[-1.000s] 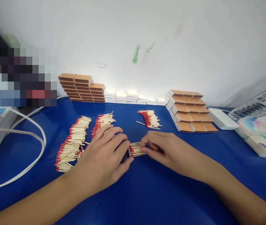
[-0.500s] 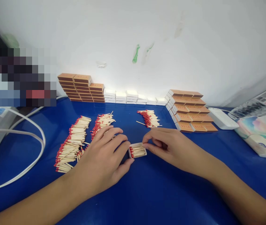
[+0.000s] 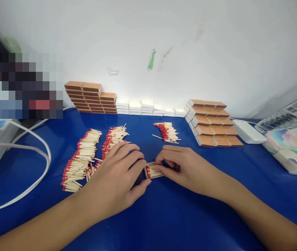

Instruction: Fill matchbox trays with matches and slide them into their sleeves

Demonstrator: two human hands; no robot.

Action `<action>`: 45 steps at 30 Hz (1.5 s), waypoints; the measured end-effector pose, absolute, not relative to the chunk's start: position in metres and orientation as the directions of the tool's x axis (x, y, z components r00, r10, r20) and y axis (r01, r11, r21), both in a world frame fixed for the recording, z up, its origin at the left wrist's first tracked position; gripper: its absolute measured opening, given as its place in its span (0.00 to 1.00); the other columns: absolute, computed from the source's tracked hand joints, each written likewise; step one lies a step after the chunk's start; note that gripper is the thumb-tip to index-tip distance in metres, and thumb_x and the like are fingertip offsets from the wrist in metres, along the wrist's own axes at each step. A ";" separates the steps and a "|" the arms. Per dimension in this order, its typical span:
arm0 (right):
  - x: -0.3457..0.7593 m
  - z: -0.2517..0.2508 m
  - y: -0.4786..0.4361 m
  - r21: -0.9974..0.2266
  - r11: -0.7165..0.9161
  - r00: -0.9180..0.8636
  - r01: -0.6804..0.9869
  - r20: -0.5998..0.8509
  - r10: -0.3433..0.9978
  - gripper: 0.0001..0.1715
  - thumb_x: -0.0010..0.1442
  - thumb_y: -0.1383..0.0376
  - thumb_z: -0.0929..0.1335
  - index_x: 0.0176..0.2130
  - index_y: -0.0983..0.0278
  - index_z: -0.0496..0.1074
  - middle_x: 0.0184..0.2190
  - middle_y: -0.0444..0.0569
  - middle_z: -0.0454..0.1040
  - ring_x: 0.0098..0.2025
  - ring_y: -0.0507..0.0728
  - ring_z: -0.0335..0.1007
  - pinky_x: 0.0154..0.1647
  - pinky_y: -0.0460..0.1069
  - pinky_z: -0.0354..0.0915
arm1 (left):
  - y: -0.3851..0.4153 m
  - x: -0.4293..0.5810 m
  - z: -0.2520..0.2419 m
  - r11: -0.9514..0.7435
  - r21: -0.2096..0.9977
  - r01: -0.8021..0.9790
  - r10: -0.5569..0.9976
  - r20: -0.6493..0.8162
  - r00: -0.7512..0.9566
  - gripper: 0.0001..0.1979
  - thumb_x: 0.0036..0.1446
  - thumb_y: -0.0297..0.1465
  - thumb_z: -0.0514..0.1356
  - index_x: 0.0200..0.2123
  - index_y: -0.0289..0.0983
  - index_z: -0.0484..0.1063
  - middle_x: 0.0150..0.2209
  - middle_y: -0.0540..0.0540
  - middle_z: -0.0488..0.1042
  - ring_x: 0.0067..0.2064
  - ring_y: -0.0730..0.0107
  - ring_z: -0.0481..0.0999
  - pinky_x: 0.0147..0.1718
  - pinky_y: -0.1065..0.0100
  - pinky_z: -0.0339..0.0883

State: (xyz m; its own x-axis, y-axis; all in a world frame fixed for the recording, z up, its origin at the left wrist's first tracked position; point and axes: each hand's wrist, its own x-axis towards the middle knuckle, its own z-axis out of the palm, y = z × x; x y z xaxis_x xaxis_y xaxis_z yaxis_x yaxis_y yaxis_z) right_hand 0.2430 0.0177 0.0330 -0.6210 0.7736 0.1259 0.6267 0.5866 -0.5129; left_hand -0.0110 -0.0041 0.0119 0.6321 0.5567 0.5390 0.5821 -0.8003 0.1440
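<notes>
While gripping the match tray, both hands (loose matches just left).

White wall with green smears; blue table; even light.

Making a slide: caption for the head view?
Both hands, left and right, steady a small tray of matches on a blue table.

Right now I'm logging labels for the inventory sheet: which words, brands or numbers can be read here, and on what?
None can be read.
Orange matchboxes: faint print on the lids, too small to read.
Packet at the right edge: colourful pattern, any print blurred.
White tray between the left hand and right hand: only red-tipped matches, no lettering.
</notes>
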 end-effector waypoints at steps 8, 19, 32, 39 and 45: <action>0.238 0.029 0.014 -0.535 0.582 -0.605 0.612 0.157 0.781 0.06 0.71 0.63 0.72 0.39 0.60 0.76 0.31 0.42 0.71 0.28 0.50 0.64 0.31 0.47 0.59 | -0.004 -0.010 0.012 -0.810 0.160 0.564 0.550 0.538 0.639 0.09 0.72 0.33 0.63 0.47 0.35 0.80 0.46 0.42 0.83 0.56 0.52 0.79 0.64 0.45 0.71; 0.269 0.044 0.034 -0.411 0.526 -0.468 0.745 0.240 0.851 0.09 0.73 0.59 0.69 0.41 0.59 0.78 0.28 0.43 0.68 0.29 0.54 0.65 0.32 0.50 0.58 | -0.004 -0.011 0.011 -0.806 0.167 0.568 0.556 0.543 0.629 0.11 0.71 0.35 0.64 0.49 0.33 0.80 0.47 0.41 0.83 0.57 0.49 0.79 0.64 0.43 0.71; 0.297 0.030 0.063 -0.224 0.415 -0.391 0.882 0.144 0.909 0.10 0.70 0.58 0.68 0.39 0.60 0.74 0.31 0.47 0.74 0.30 0.56 0.66 0.30 0.50 0.56 | -0.003 -0.012 0.011 -0.791 0.171 0.587 0.574 0.539 0.616 0.10 0.71 0.35 0.64 0.48 0.34 0.80 0.47 0.41 0.83 0.57 0.48 0.78 0.63 0.43 0.73; 0.296 0.031 0.062 -0.253 0.410 -0.397 0.876 0.104 0.912 0.12 0.71 0.59 0.66 0.36 0.60 0.72 0.31 0.47 0.73 0.31 0.56 0.66 0.30 0.50 0.56 | -0.004 -0.012 0.011 -0.794 0.176 0.582 0.572 0.541 0.616 0.11 0.71 0.35 0.64 0.48 0.34 0.80 0.47 0.41 0.83 0.58 0.47 0.78 0.63 0.42 0.73; 0.304 0.041 0.060 -0.298 0.429 -0.429 0.853 0.072 0.901 0.11 0.70 0.58 0.68 0.37 0.59 0.76 0.27 0.44 0.71 0.28 0.55 0.65 0.29 0.50 0.57 | -0.004 -0.013 0.009 -0.795 0.186 0.578 0.575 0.536 0.618 0.11 0.70 0.35 0.65 0.48 0.33 0.80 0.47 0.41 0.83 0.58 0.47 0.77 0.63 0.42 0.72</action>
State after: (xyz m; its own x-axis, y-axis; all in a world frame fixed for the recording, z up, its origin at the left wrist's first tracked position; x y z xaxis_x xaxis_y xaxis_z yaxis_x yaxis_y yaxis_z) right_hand 0.3035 0.0604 0.0414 -0.4286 0.9007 0.0717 0.8527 0.4294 -0.2976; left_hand -0.0127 -0.0036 0.0095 0.6179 0.5749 0.5364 0.5780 -0.7946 0.1858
